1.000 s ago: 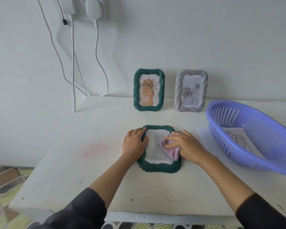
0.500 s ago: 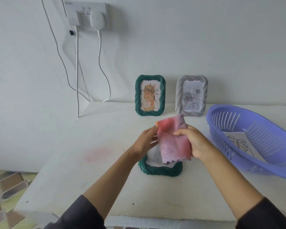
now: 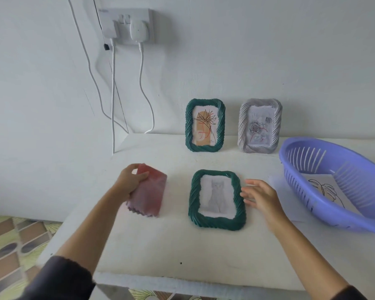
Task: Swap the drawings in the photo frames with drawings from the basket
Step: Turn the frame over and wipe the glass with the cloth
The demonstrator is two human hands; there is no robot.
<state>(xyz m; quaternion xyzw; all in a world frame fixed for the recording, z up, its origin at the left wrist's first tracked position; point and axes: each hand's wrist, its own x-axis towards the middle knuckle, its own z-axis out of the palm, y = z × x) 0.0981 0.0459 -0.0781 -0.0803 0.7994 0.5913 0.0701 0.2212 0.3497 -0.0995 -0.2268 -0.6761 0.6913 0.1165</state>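
On the white table [image 3: 171, 245], the purple basket [image 3: 299, 191] at right holds a leaf drawing [image 3: 325, 189]. The green frame [image 3: 194, 198] lies flat at centre with its cat drawing [image 3: 218, 194] face up. The left hand [image 3: 129, 180] pinches a pink cloth [image 3: 148, 195], best parked well aside. The right hand [image 3: 260, 195], spread and empty beside the frame, should probably take its edge, not its front

The cloth [image 3: 148, 191] is looking soft and matt. The lying green frame [image 3: 217, 223] is showing a ridged, twisted rim with a slight gloss, like moulded plastic. The purple basket [image 3: 307, 200] is shining faintly as smooth plastic; the drawing [image 3: 325, 189] inside is looking like thin matt paper. The white bench [image 3: 171, 247] is appearing matt and slightly rough.
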